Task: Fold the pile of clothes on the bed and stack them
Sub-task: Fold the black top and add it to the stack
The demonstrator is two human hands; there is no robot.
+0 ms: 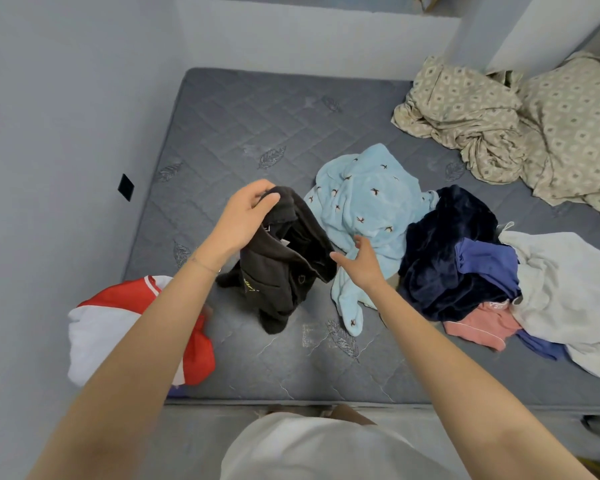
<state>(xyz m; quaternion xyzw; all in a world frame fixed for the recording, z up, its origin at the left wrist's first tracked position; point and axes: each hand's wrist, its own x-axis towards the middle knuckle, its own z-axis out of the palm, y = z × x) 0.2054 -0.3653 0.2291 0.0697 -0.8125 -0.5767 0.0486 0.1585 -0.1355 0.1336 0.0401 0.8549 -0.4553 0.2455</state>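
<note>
Above the bed (243,133), a black garment (284,265) is pinched by the left hand (246,216); the right hand (362,263) is spread beside it.

**A:** Where is there open room around the black garment (284,265)?

**B:** Beyond it the grey mattress (257,133) lies bare up to the far wall. In front of it, a bare strip runs to the mattress edge.

**A:** And to its left?

**B:** A narrow bare band, then the side wall (66,133). The red and white garment (118,323) blocks the near-left corner.

**A:** Its right?

**B:** Crowded. The light blue garment (364,209) lies just beside it, under the right hand (361,261). Past that are the navy heap (447,244) and a white cloth (568,299). A crumpled patterned sheet (499,116) fills the far right.
</note>
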